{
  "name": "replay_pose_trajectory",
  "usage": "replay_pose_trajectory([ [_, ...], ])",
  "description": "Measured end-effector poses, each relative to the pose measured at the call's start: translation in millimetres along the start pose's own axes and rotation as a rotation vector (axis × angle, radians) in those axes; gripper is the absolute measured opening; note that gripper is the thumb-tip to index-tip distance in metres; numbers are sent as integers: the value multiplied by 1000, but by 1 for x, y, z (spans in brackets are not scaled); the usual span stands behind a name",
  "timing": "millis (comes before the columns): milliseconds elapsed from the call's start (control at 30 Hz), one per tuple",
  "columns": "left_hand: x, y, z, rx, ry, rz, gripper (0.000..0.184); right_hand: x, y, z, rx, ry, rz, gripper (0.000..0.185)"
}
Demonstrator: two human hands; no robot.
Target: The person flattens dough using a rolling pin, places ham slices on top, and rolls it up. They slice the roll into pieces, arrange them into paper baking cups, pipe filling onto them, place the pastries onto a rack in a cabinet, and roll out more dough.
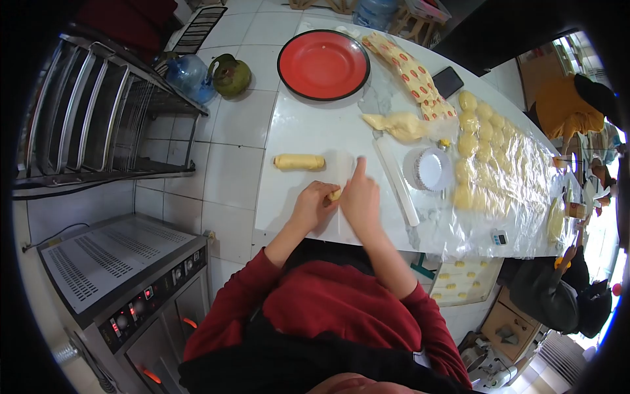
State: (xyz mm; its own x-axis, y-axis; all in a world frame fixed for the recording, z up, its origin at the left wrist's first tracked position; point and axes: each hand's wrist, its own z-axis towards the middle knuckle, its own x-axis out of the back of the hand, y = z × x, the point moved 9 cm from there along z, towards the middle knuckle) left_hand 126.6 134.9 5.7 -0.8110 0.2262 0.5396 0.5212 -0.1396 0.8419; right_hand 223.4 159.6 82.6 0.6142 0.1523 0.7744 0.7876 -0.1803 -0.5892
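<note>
My left hand (314,205) is closed around a small piece of yellow dough (335,195), and its fingers hide much of it. Close beside it on the right is my right hand (361,200), slightly smeared by motion, with one finger stretched away from me and the others partly hidden. A pale, see-through blur (342,164) lies just beyond both hands; I cannot tell what it is. Farther off to the left, a smooth rolled log of dough (298,162) rests on the white table (289,125). To the right lies a long white rolling pin (398,184).
At the far side stands a red plate (323,64) with a black rim. A filled piping bag (401,125), patterned wrapper (410,72), phone (447,82) and paper cups (431,169) lie rightward. Dough balls (467,144) sit under plastic. A metal rack (98,118) and oven (125,262) stand left.
</note>
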Motion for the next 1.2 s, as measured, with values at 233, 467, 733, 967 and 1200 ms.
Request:
replay_pose_trajectory([
  [233, 9, 33, 1, -117, 154, -14, 36, 73, 10, -16, 63, 251, 50, 48],
  [467, -8, 16, 8, -127, 57, 137, 34, 43, 36, -33, -60, 117, 44, 47],
  [733, -8, 21, 7, -128, 80, 190, 32, 15, 30, -31, -92, 88, -84, 45],
  [967, -12, 16, 4, -98, 53, 172, 33, 14, 15, 14, -10, 46, -59, 47],
  [1200, -7, 45, 9, -155, 120, 131, 42, 79, 38, -19, 33, 273, -27, 55],
])
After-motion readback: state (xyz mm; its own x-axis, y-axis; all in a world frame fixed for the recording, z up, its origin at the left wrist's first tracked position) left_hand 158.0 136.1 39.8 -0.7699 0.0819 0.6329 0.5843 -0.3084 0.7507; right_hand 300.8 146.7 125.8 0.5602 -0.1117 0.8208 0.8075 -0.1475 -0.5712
